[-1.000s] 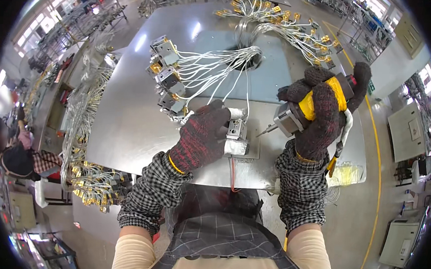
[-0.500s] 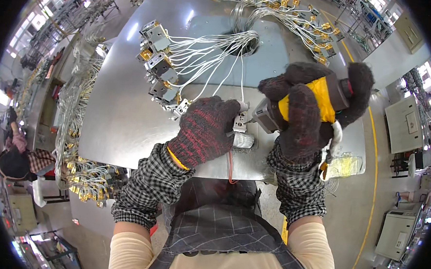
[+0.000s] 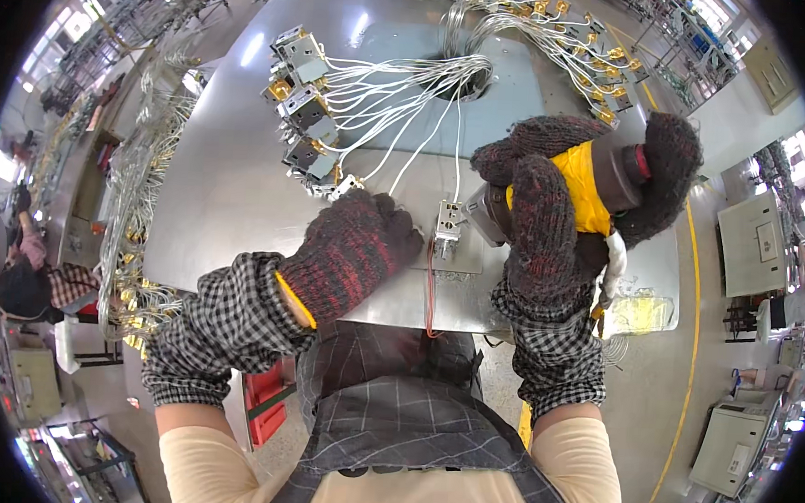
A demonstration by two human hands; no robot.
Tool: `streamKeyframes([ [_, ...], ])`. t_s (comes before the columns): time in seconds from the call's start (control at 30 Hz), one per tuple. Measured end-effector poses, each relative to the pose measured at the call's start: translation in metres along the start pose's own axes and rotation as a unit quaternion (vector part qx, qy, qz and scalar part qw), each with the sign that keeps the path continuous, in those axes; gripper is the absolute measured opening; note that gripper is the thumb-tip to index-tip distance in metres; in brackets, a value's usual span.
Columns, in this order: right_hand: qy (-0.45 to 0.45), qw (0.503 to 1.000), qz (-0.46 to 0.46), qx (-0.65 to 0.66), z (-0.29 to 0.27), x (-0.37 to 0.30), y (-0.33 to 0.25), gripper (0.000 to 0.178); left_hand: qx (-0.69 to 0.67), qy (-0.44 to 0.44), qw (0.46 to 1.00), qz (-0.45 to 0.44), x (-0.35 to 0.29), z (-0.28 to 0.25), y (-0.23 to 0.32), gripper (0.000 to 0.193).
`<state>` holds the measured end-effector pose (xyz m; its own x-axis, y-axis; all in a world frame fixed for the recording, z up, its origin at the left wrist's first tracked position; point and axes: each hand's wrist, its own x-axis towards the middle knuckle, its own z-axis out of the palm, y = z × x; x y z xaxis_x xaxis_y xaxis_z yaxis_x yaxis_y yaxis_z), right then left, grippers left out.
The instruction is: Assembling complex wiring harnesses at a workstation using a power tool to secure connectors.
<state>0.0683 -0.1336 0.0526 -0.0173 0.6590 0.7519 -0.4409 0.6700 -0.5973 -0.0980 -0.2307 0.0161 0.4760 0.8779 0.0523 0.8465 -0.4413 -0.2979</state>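
Observation:
My right hand (image 3: 550, 214), in a dark knitted glove, is wrapped round a power screwdriver (image 3: 584, 184) with yellow tape on its body. The tool's nose points left, just right of a small metal connector block (image 3: 449, 221) on the table, which has a white wire leading to it. My left hand (image 3: 352, 253), in a dark and red glove, lies left of this block with its fingers curled down. One white wire runs to its fingertips; anything under them is hidden. A row of similar wired metal blocks (image 3: 305, 110) stands just beyond the left hand.
White wires (image 3: 402, 78) fan out of a round hole in the metal table (image 3: 214, 196). More wired blocks (image 3: 604, 62) lie at the far right edge. A red wire (image 3: 430, 294) hangs over the front edge. Another person (image 3: 27, 286) is at the left, beside hanging wire bundles (image 3: 147, 174).
My left hand has let go of the metal block and moved left. The block now shows fully in front of me. The screwdriver has shifted slightly left and stays in my right hand.

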Motion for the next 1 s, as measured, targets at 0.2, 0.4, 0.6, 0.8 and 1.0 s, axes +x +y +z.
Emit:
streamKeyframes([
  [0.2,0.008,1.000,0.005,0.019,-0.003,-0.003,-0.003,0.078,-0.048,0.017,0.997,0.053,-0.006,-0.008,-0.013,0.032],
  [0.4,-0.002,0.997,-0.064,0.031,-0.013,0.016,-0.011,0.072,-0.490,0.272,0.822,-0.101,0.008,0.003,0.003,0.049],
  [0.6,0.078,0.978,-0.091,-0.172,-0.026,0.017,-0.016,0.068,-0.721,0.217,0.623,-0.211,0.031,0.030,0.002,0.053],
  [0.8,0.076,0.983,-0.049,0.163,0.006,0.005,-0.021,0.079,-0.606,0.103,0.772,-0.162,0.020,0.017,-0.013,0.050],
  [1.0,0.086,0.995,-0.048,0.020,-0.006,0.000,-0.008,0.075,-0.512,0.028,0.840,-0.180,0.031,-0.001,-0.012,0.053],
])
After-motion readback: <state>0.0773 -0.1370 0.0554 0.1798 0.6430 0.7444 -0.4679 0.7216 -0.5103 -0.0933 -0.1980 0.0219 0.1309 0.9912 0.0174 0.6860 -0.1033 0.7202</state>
